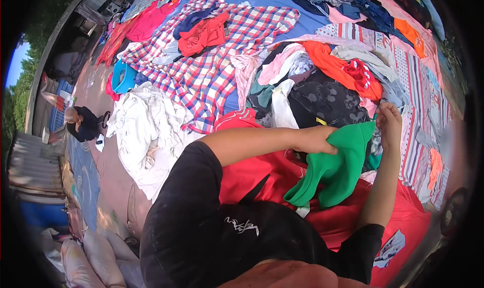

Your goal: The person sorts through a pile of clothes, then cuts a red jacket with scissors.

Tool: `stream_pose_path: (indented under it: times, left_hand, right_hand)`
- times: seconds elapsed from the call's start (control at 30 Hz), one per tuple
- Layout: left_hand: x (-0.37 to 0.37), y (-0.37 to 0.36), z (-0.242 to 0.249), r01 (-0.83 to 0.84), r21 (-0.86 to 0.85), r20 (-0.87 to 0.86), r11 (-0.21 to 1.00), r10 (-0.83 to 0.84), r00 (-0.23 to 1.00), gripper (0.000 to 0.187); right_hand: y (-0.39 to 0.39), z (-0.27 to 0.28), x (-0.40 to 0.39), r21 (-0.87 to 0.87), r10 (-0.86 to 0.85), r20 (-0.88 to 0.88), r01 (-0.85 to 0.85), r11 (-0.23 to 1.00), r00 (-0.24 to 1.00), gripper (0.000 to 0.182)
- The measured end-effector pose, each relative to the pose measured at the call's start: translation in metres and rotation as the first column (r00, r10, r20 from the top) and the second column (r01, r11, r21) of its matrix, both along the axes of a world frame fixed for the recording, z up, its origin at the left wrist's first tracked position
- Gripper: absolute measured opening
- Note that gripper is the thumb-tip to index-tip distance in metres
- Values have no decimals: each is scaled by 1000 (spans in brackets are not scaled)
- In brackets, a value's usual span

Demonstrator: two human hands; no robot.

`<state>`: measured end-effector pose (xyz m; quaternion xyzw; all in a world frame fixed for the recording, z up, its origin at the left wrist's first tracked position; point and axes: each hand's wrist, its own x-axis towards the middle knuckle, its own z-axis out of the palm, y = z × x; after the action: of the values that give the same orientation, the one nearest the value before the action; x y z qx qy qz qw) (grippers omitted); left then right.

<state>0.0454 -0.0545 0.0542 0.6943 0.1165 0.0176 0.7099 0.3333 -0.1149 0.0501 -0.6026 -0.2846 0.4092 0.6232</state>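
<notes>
A green garment point(344, 164) hangs in front of my chest. My left hand point(318, 139) is closed on its upper left edge. Near its upper right corner is my right hand point(390, 117), raised with the fingers pinched together; whether cloth is between them is too small to tell. Just beyond both hands lies a heap with a dark patterned garment point(325, 102), an orange-red one point(327, 61) and a white one point(283, 106). Red cloth point(398, 202) spreads beneath the green garment.
A checked cloth point(212, 83) and a white clothes pile point(146, 131) lie to the left, with a teal container point(123, 77) beside them. Striped cloth point(416, 101) lies right. Another person point(83, 124) is at far left. Stuffed sacks point(96, 260) stand at lower left.
</notes>
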Motion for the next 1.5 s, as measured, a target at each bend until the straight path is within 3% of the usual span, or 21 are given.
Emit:
stream_pose_path:
  times: [0.07, 0.1, 0.17, 0.27, 0.3, 0.33, 0.37, 0.4, 0.43, 0.47, 0.5, 0.67, 0.77, 0.87, 0.97, 1.0, 1.07, 1.13, 1.17, 1.37, 1.5]
  left_hand:
    - [-4, 19, 7, -100, -98, 50, 990, 105, 993, 43]
    - [-5, 33, 0, -127, -314, 99, 941, 165, 981, 40]
    - [-24, 73, 19, -289, -387, 32, 876, 326, 945, 40]
    - [-79, 158, 41, -573, -458, 119, 679, 686, 718, 30]
    - [-109, 199, 44, -712, -396, 188, 579, 811, 555, 25]
    - [-142, 238, 51, -790, -463, 219, 402, 916, 337, 22]
    - [-179, 266, 62, -825, -509, 253, 246, 959, 129, 26]
    - [-219, 296, 63, -838, -504, 383, 208, 924, -1, 33]
    - [-245, 299, 69, -833, -549, 350, 73, 925, -150, 44]
    - [-261, 304, 67, -864, -474, 234, -168, 922, -308, 50]
    - [-263, 297, 59, -906, -390, 216, -166, 940, -265, 55]
    - [-141, 178, 9, -922, -213, 13, 324, 944, 329, 35]
    - [-67, 100, -5, -712, -112, -152, 694, 696, 702, 27]
    - [-26, 43, -11, -223, 43, -184, 974, 228, 956, 33]
    - [-16, 11, -15, 146, 402, -191, 904, -72, 979, 44]
    - [-17, 8, -25, 222, 541, -171, 811, -152, 973, 43]
    - [-20, 2, -43, 374, 625, -351, 685, -181, 919, 44]
    - [-27, 0, -47, 529, 743, -479, 410, -227, 848, 51]
    - [-28, 0, -48, 538, 746, -480, 392, -244, 843, 55]
    - [-22, 8, -29, 458, 781, -389, 425, -242, 889, 59]
    - [-21, 17, -29, 473, 763, -403, 441, -247, 881, 59]
  right_hand:
    - [1, -7, 12, 30, 34, -114, -31, 999, 993, 8]
    - [2, -9, 16, 42, 32, -135, -26, 999, 990, 9]
    - [4, -10, 20, 73, 27, -122, -18, 997, 992, 11]
    - [5, -6, 25, 100, 15, -131, -2, 995, 991, 12]
    - [5, -6, 27, 98, 19, -124, -7, 995, 992, 12]
    - [2, -5, 31, 87, 7, -114, 3, 996, 993, 11]
    - [0, -2, 33, 109, -11, -130, 25, 994, 991, 11]
    - [-3, -1, 35, 119, -47, -139, 64, 991, 989, 10]
    - [-5, -2, 40, 122, -70, -150, 89, 989, 986, 12]
    - [-4, -5, 47, 105, -120, -162, 138, 985, 979, 11]
    - [-4, -7, 49, 100, -165, -163, 183, 978, 973, 10]
    - [16, -53, 44, -63, -208, -108, 202, 977, 972, 8]
    - [28, -96, 30, -202, -118, -24, 111, 973, 993, 7]
    - [36, -143, 23, -350, 0, 119, 42, 936, 993, 8]
    - [48, -188, 26, -486, 94, 268, 50, 873, 959, 9]
    - [55, -197, 30, -526, 120, 318, 70, 848, 941, 9]
    - [75, -207, 39, -534, 147, 481, 155, 831, 864, 20]
    - [100, -236, 53, -478, 191, 699, 251, 842, 689, 29]
    - [114, -243, 61, -497, 174, 680, 273, 823, 712, 42]
    - [203, -260, 85, -357, 29, 801, 439, 825, 598, 49]
    - [244, -279, 113, -377, 58, 769, 379, 845, 637, 51]
